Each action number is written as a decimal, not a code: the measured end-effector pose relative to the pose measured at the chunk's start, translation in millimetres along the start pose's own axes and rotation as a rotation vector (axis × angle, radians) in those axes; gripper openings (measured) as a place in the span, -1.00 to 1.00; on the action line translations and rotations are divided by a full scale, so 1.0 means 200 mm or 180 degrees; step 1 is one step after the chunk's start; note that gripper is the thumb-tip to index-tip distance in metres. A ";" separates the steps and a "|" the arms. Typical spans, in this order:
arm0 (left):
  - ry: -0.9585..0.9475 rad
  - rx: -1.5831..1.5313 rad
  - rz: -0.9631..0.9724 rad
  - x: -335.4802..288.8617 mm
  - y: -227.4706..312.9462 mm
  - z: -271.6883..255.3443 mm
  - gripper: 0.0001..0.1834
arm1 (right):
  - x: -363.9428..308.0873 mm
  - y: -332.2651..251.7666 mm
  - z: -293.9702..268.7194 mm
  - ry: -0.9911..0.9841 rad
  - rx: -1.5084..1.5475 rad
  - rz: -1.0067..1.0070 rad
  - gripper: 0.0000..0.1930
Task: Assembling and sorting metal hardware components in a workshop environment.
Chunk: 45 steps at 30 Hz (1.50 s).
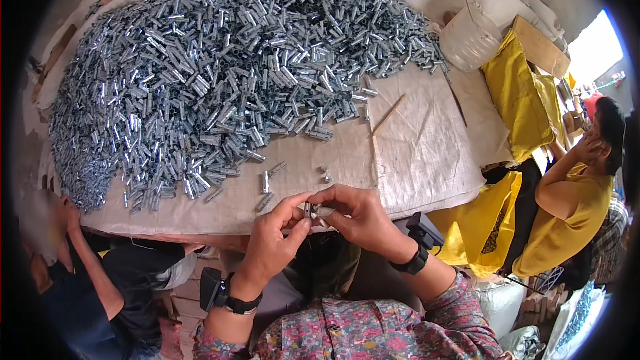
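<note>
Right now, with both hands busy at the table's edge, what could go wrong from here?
The small metal part between the left hand and right hand might slip and drop off the table, since it is held close to the near edge.
A knuckle could knock the loose tube lying just beyond the left hand.
The pile is heaped loosely, so a bump might send pieces sliding.

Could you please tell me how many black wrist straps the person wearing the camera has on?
2: one black strap on the wrist of the left hand, another on the wrist of the right hand. Both wrists show, so none seems hidden.
</note>
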<state>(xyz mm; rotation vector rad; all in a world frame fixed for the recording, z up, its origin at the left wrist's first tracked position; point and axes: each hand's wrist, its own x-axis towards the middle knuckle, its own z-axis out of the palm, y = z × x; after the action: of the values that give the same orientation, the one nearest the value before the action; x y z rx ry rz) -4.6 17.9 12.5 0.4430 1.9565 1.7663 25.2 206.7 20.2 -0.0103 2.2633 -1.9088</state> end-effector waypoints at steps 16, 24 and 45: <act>0.0636 -0.2101 -0.0473 -0.01 -0.07 0.01 -0.82 | -0.06 0.01 0.05 0.0509 -0.0226 -0.0667 -0.75; 0.0476 -0.1638 -0.0447 -0.03 -0.11 -0.01 -0.82 | -0.06 0.01 0.03 0.0433 -0.0584 -0.0763 -0.74; -0.0375 -0.1681 -0.0512 -0.08 -0.12 -0.09 -0.89 | -0.05 -0.01 -0.05 -0.1131 0.1003 0.0146 -0.78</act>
<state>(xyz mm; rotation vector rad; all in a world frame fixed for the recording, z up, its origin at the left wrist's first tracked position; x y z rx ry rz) 2.0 -8.1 -7.8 0.1940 1.3308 2.0006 32.6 216.6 23.8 -0.2331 1.7098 -2.0288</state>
